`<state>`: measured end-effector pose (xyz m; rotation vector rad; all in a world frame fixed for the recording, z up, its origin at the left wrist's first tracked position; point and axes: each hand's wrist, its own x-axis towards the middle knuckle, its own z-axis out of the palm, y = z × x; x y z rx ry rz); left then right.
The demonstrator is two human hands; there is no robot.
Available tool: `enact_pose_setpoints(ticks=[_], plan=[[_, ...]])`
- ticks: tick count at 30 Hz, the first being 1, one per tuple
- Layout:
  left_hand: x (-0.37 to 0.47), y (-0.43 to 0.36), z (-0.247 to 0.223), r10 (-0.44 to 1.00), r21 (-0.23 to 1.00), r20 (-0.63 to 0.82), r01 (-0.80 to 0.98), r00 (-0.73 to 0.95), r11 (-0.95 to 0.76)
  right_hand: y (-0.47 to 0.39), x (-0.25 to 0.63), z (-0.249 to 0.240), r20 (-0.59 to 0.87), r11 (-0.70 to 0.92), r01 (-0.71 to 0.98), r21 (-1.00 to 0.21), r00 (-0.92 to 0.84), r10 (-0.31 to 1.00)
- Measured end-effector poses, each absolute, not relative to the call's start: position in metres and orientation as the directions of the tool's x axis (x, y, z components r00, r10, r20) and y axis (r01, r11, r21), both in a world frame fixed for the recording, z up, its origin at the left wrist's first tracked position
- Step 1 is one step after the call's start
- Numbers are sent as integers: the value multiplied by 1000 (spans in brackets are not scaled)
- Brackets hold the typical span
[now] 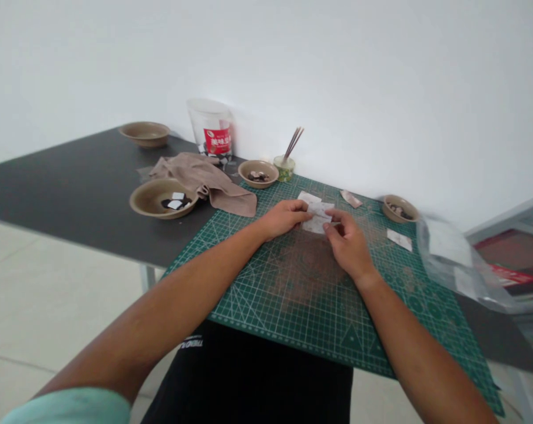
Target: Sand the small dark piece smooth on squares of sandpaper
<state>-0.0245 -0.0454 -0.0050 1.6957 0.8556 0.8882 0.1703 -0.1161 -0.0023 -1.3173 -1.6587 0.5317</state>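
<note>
A small whitish sheet of paper (318,219) is held up between my two hands, over the green cutting mat (266,294). My left hand (287,218) pinches its left side between thumb and fingers. The right side is pinched by my right hand (346,238). Just behind the held sheet, another white piece (309,197) shows partly. Brownish smudges mark the mat below my hands. Further right lie a white rectangular piece (399,239) and, towards the wall, a pinkish-white piece (351,198).
Bowls with small pieces stand at left (145,203), back centre (248,181) and right (392,215); another bowl (146,141) is far left. Also there are a brown cloth (235,197), a clear tub (198,123), a glass holding sticks (284,172) and a plastic bag (452,265).
</note>
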Motion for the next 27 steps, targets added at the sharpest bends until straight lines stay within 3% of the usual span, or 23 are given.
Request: enact_pose_setpoints(ticks=[11,21,27], plan=[[-21,-50,-4,872,949,188,147,451,-280,-116,172,-2,423,369,576,-730,-44,905],[-19,-49,-3,867,959,164,131,470,-252,-101,176,-15,394,336,422,-842,58,917],[-16,-37,0,826,968,108,132,554,-215,-98,177,-9,336,298,414,-860,19,942]])
